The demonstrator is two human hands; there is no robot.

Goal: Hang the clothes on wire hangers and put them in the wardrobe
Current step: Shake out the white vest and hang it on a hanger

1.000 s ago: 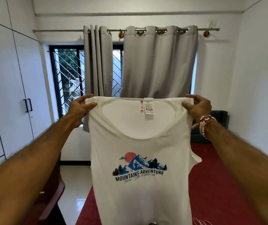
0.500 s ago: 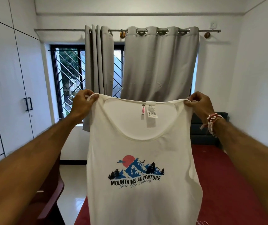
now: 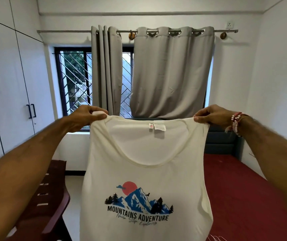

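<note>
Both hands [image 3: 85, 117] [image 3: 212, 114] raised at arm's length, pinching.

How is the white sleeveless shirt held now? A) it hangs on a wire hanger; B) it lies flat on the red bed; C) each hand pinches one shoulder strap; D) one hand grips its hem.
C: the left hand and the right hand each pinch a strap, and the shirt hangs spread in the air between them.

Two bare forearms [image 3: 26, 162], a bit hairy. Out around 3 o'clock, the wrist right behind the right hand [image 3: 212, 115] has a stack of white bead bracelets [image 3: 235, 125] plus a pinkish-red thread band [image 3: 240, 114], loose ends dangling.
</note>
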